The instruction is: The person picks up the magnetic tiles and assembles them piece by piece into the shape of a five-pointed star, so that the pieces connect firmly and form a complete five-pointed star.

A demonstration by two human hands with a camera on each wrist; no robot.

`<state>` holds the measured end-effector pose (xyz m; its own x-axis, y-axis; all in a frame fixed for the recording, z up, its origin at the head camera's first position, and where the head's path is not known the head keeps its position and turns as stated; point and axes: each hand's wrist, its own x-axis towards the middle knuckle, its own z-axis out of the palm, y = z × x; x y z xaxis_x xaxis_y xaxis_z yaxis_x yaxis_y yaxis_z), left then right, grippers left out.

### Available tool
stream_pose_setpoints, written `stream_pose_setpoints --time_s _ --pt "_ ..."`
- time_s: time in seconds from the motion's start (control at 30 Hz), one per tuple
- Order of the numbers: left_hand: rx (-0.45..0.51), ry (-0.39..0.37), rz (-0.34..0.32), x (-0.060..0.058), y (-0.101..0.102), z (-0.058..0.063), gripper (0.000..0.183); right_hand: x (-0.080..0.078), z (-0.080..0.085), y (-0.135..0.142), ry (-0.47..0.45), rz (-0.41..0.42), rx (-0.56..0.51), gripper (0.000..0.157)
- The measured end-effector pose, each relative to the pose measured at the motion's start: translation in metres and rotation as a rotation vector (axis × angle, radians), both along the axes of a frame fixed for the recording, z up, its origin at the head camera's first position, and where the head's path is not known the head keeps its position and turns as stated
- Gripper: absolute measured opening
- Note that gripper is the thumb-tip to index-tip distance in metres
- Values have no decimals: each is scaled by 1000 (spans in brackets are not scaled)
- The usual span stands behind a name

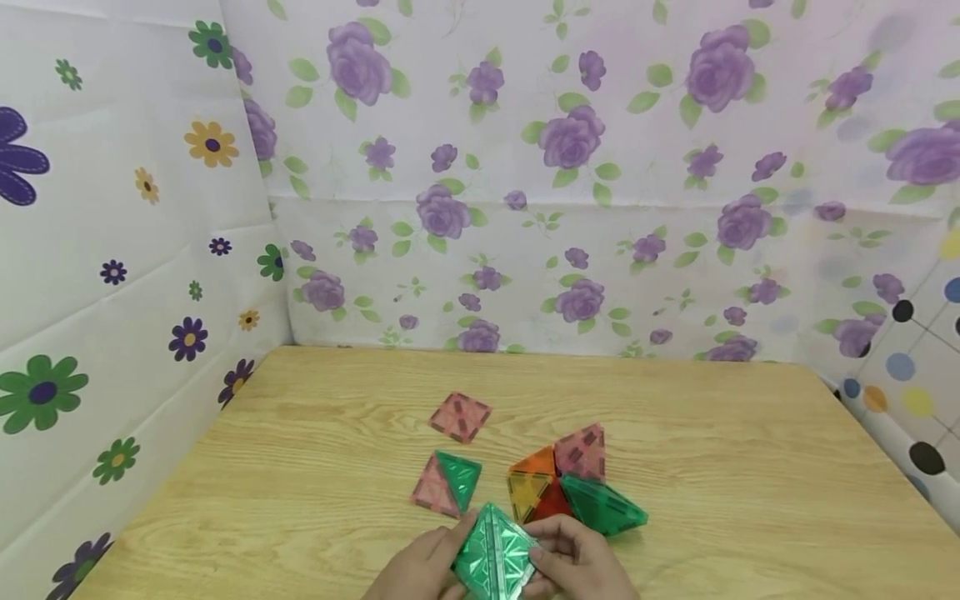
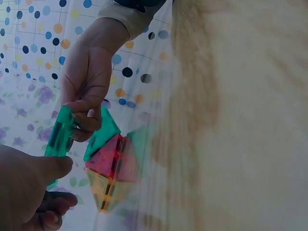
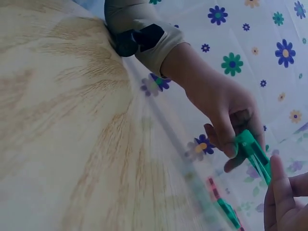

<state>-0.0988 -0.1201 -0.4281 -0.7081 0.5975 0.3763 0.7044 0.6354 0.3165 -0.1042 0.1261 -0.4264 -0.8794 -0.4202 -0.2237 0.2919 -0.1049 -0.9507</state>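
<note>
Two green triangular magnetic tiles [image 1: 513,557] lie side by side along a central seam and form a diamond, raised near the front of the table. My left hand [image 1: 422,565] grips their left edge, thumb on top. On the opposite edge, my right hand [image 1: 579,557] pinches them between thumb and fingers. Seen edge-on in the left wrist view, the green tiles [image 2: 59,134] span the space between both hands. The right wrist view likewise shows the green tiles [image 3: 256,156] held from both ends.
Just beyond the hands stands a cluster with an orange tile [image 1: 534,461], yellow tile [image 1: 528,495], red tile [image 1: 553,504], pink tile [image 1: 585,454] and green piece [image 1: 603,505]. Left of it lie a pink triangle [image 1: 435,488] against a green triangle [image 1: 461,477]. A pink square [image 1: 461,416] lies farther back.
</note>
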Motion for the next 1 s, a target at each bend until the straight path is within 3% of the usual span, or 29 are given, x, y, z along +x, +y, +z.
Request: stream_pose_setpoints --time_s 0.1,0.2,0.23,0.33,0.57,0.9,1.0 --pt "-37 172 7 -2 5 1 50 2 1 6 -13 -33 7 46" --pt "-59 462 -1 -8 12 1 33 4 1 12 -22 -63 12 47" --pt "-52 551 -6 -10 15 1 38 5 0 14 -25 -70 11 48" --pt "-59 705 -36 -16 22 1 47 6 -3 20 -50 -96 0 49" --pt "-122 859 -37 -27 39 -1 41 5 -11 35 -102 -141 -37 51" --pt "-44 929 -70 -38 55 -5 40 8 -19 40 -165 -285 39 62" --pt "-27 912 -92 -40 55 -8 39 9 -21 42 -205 -305 79 66"
